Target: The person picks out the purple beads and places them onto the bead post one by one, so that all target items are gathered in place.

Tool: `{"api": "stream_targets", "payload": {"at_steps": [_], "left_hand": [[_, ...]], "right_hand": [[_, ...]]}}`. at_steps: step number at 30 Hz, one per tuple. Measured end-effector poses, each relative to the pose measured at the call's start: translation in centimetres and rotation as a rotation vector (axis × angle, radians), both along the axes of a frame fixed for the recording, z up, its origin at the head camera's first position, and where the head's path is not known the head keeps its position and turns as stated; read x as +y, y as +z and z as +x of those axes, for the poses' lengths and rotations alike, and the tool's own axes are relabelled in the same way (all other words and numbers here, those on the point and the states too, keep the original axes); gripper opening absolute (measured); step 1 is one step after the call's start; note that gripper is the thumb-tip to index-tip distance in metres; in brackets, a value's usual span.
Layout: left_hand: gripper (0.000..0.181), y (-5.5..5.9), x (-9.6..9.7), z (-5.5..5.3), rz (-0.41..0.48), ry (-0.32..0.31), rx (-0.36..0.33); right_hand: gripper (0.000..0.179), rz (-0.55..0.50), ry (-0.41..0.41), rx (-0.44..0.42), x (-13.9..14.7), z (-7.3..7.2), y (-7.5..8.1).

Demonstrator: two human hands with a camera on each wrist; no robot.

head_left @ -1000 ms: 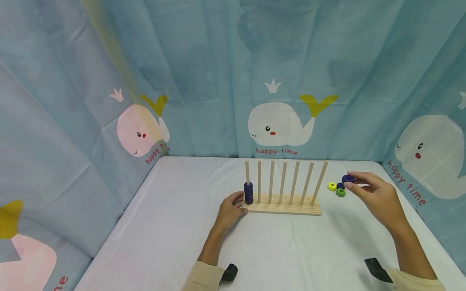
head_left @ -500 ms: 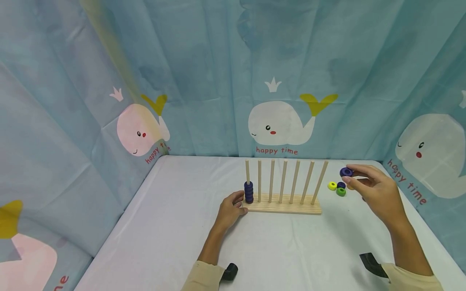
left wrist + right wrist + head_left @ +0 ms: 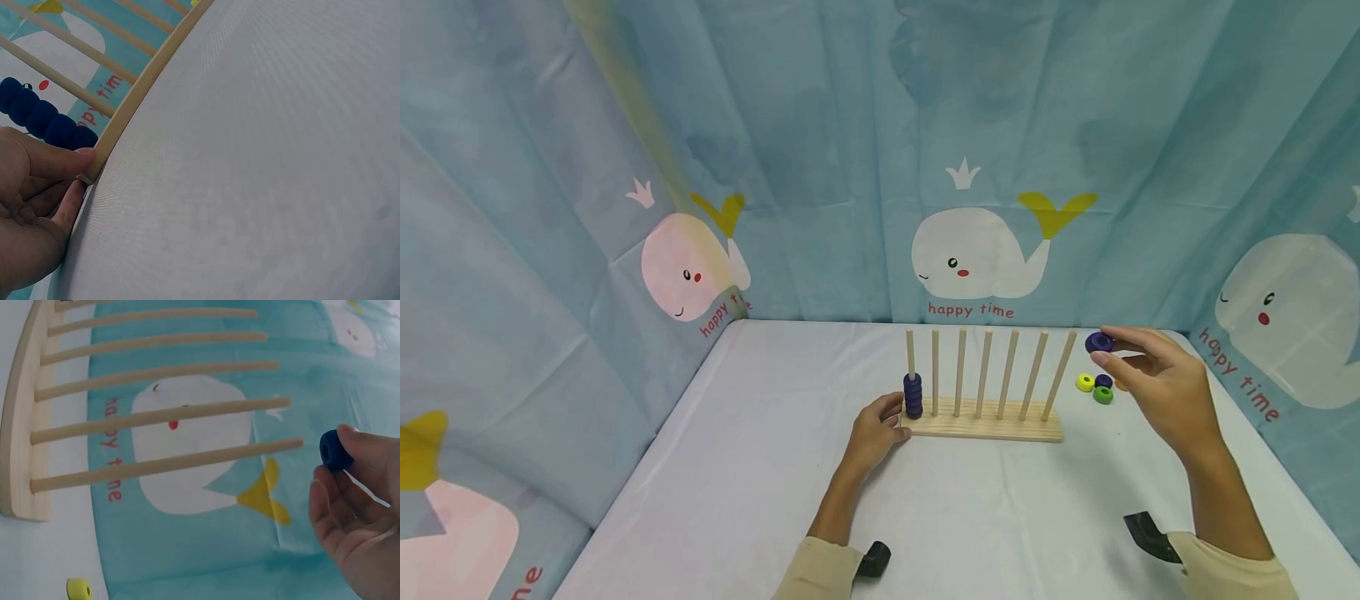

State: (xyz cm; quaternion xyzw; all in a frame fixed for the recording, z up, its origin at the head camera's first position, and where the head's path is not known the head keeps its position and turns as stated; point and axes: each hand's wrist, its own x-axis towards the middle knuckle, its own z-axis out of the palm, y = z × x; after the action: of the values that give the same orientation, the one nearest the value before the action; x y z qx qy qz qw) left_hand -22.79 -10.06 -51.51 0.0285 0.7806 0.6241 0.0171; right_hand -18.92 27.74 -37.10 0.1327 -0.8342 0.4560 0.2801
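Note:
A wooden peg rack (image 3: 982, 428) with several upright pegs stands on the white table. Its leftmost peg carries a stack of dark blue beads (image 3: 913, 396); the other pegs are bare. My left hand (image 3: 872, 433) grips the left end of the base, thumb at the front, as the left wrist view confirms near the base's corner (image 3: 94, 164). Raised at the right, my right hand (image 3: 1161, 387) pinches one dark blue bead (image 3: 335, 450) between thumb and fingers. In the right wrist view this bead is just off the tip of the rightmost peg (image 3: 187, 464), its hole showing.
Right of the rack, loose beads lie on the table: a yellow one (image 3: 1085, 382), a dark blue one (image 3: 1103, 381), a green one (image 3: 1102, 395) and an orange one (image 3: 1122, 385) partly behind the right hand. A whale-printed curtain (image 3: 820, 167) surrounds the table.
My right hand has lifted the dark blue bead away from the loose beads, up and to the left toward the rightmost peg. The left hand stays on the base.

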Motion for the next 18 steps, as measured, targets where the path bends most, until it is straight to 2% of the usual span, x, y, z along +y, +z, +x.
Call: {"api": "stream_targets", "payload": {"at_steps": [7, 18], "left_hand": [[0.065, 0.1, 0.0, 0.1, 0.039, 0.0, 0.02], [0.064, -0.3, 0.0, -0.2, -0.001, -0.004, 0.014]], "right_hand": [[0.045, 0.012, 0.02, 0.051, -1.3, -0.1, 0.9], [0.045, 0.016, 0.115, 0.105, -3.3, -0.6, 1.9]]}}
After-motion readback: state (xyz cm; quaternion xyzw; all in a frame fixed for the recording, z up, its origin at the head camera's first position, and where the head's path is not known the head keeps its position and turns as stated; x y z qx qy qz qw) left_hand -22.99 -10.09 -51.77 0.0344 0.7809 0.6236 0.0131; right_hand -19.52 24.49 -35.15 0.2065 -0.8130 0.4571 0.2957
